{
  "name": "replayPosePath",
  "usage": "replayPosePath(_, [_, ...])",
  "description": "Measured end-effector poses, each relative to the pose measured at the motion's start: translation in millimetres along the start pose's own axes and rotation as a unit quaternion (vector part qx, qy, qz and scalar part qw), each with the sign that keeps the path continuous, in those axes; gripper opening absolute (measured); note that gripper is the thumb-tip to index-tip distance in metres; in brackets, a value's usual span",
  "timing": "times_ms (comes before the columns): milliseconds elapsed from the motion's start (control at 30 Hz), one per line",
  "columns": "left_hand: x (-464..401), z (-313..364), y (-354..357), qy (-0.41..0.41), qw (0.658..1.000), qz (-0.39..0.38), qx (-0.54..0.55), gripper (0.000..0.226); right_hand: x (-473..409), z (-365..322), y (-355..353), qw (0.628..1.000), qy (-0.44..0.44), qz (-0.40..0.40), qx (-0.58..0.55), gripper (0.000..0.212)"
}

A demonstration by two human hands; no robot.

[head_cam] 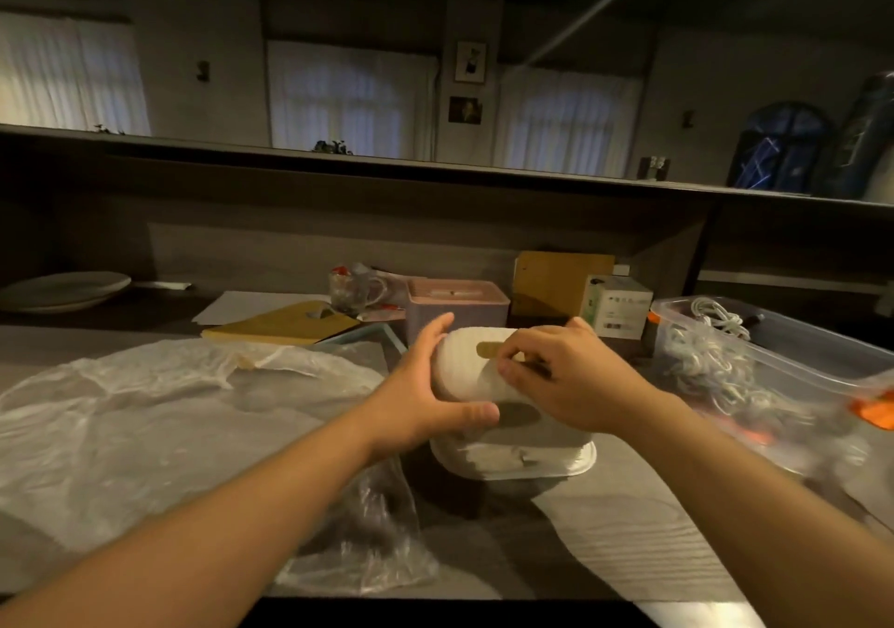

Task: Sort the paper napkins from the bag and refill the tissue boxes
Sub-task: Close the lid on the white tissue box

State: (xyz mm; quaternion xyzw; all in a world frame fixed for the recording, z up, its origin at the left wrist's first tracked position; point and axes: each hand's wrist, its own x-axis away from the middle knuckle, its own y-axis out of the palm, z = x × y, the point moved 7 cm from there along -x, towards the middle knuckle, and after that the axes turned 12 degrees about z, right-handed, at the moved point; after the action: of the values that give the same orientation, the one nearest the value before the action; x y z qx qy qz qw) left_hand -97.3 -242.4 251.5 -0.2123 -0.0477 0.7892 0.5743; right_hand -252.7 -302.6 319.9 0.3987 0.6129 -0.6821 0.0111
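Note:
A white tissue-box lid with a tan slot is lifted above its white base, which sits on the counter with napkins inside. My left hand grips the lid's left end, thumb underneath. My right hand holds the lid's right side, with fingertips curled at the slot. A crumpled clear plastic bag lies flat to the left. A pink tissue box stands behind the lid.
A clear plastic bin with white cords sits at right, orange clips near it. A yellow board, a glass cup, small cartons and stacked plates line the back under a shelf.

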Motion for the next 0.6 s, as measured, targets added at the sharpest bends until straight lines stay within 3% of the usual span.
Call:
replayPosePath(200, [-1.8,-17.7,10.3,0.013,0.998,0.039,-0.056,0.115,19.7,19.4,16.5,0.998,0.012,0.055,0.004,0.028])
replayPosePath(333, [0.4,-31.3,7.7,0.022,0.994,0.053,-0.088,0.108,44.8,51.1,24.9,0.982,0.144,0.107,-0.064,0.039])
replayPosePath(400, [1.1,-37.2,8.2,0.015,0.996,0.019,-0.091,0.113,54.3,62.9,32.8,0.962,0.202,0.123,-0.139,0.045])
replayPosePath(500, [5.9,-39.4,8.9,0.026,0.990,-0.038,-0.134,0.125,60.3,69.5,42.7,0.936,0.254,0.131,-0.204,0.044])
replayPosePath(600, [7.3,-36.3,6.2,0.038,0.988,-0.024,-0.145,0.128,63.6,71.9,49.4,0.923,0.269,0.133,-0.243,0.045])
